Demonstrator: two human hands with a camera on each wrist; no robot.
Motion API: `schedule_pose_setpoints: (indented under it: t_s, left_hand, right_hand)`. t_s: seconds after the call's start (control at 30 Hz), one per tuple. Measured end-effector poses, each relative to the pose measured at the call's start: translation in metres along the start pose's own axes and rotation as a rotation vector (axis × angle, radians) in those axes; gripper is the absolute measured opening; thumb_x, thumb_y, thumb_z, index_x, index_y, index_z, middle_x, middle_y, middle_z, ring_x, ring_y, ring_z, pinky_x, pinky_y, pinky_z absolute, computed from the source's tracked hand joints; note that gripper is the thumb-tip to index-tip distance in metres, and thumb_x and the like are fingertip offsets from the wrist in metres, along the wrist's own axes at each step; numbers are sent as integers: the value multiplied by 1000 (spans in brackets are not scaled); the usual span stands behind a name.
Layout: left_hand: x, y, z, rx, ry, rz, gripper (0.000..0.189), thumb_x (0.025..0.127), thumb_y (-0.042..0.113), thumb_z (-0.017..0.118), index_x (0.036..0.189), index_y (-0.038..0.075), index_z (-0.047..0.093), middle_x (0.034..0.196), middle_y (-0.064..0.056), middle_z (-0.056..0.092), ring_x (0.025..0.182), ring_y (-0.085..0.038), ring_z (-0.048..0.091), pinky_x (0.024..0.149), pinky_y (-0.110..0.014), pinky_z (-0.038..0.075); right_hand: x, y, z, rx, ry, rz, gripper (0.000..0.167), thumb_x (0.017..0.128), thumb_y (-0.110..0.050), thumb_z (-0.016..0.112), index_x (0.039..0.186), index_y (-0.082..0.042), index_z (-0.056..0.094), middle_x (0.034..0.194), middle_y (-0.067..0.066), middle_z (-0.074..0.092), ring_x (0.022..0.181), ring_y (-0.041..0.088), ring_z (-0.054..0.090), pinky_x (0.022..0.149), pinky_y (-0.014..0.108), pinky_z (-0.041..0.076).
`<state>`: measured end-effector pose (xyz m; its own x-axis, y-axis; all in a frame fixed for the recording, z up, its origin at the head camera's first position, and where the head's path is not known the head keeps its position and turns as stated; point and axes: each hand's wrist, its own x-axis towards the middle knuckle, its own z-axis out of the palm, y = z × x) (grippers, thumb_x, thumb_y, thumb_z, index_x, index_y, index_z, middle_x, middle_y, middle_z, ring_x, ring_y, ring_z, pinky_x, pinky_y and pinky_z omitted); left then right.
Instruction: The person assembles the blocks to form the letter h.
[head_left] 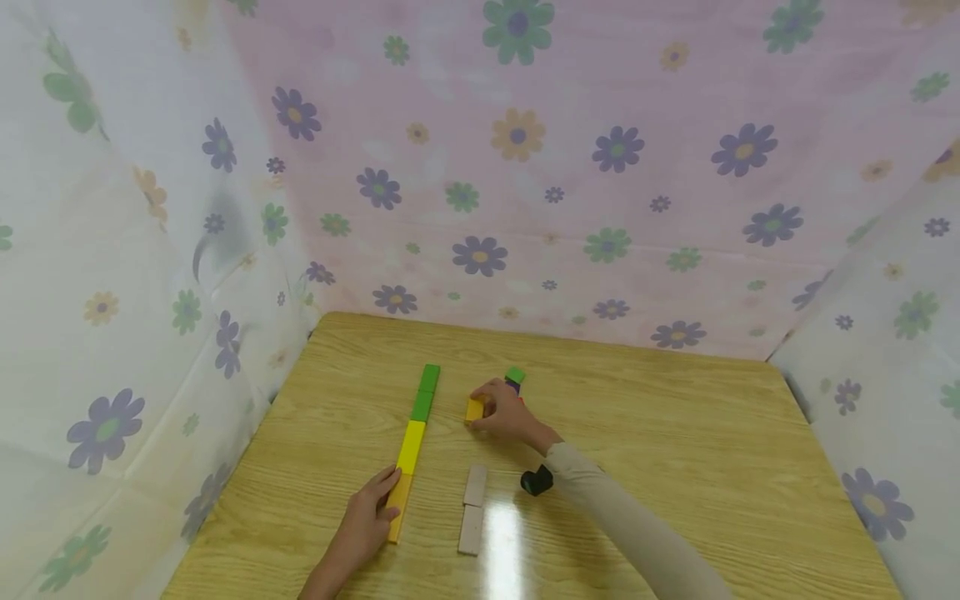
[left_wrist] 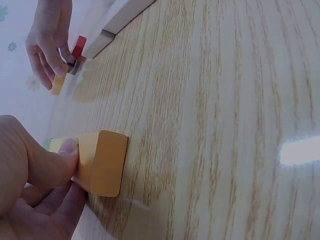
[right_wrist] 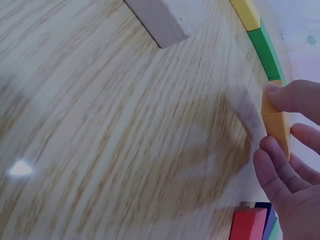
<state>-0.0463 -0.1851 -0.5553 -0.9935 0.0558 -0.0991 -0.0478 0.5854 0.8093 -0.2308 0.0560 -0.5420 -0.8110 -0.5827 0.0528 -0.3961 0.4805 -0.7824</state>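
Note:
A straight row of blocks lies on the table, with an orange block at the near end, then a yellow block and two green blocks toward the back. My left hand pinches the near orange block between thumb and fingers. To the right of the row, my right hand holds another orange block by thumb and fingertips, apart from the row. Just beyond that hand are a red block, a dark blue block and a green block, partly hidden by it.
Two plain wooden blocks lie end to end between the hands. A small black object shows beside the right sleeve. Flowered cloth hangs behind the wooden table and along its sides.

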Motion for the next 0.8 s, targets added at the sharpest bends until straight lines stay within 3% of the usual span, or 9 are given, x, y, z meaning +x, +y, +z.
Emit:
schedule_pose_setpoints:
  t_s: [0.43,0.8]
  left_hand:
    - [0,1,-1,10,9,-1,59,81,-18,60,136,-8,44,142,-25,39,125,-42,42,92,-41,47]
    - [0,0,0,-9,8,1,58,81,-18,60,136,-9,44,143,-25,39,126,-41,42,92,-40,48]
  right_hand:
    - [-8,-2,-7,-19,0,-1,46,76,-15,80,115,0,61,110,12,49,70,11,57,63,22,52]
    - [-12,-15,6,25,68,-46,47,72,-18,84,108,3,63,93,12,46,66,10,58,61,20,53]
